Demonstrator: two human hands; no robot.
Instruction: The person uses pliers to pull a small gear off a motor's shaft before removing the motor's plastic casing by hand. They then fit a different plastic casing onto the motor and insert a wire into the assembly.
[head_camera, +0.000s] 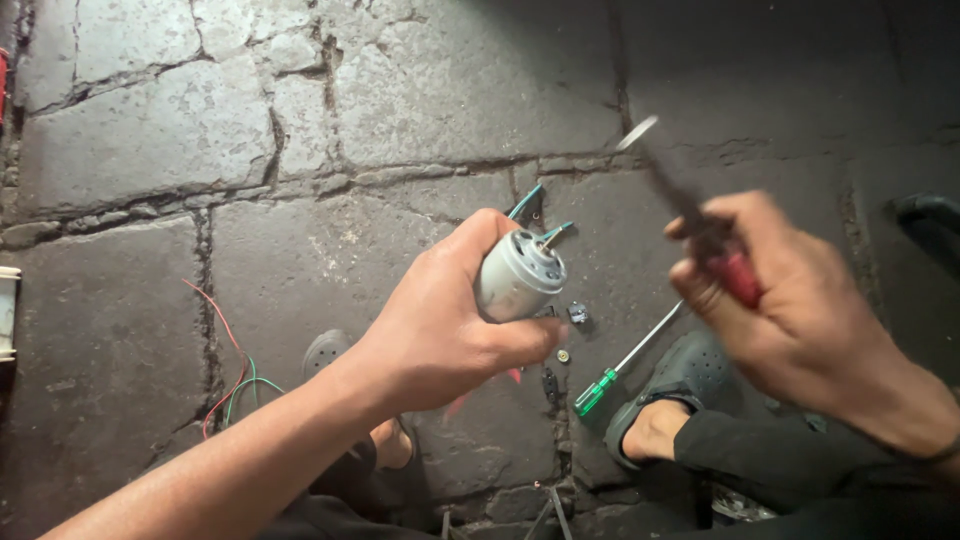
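My left hand grips a small silver cylindrical electric motor, its shaft end facing up and right, with teal wires sticking out behind it. My right hand holds a red-handled tool whose dark shaft and shiny tip point up and left; the hand and tool are blurred by motion. The tool tip is apart from the motor, above and to its right.
A green-handled screwdriver lies on the stone floor between my feet in dark clogs. Small screws and dark parts lie near it. Red and green wires trail at the left.
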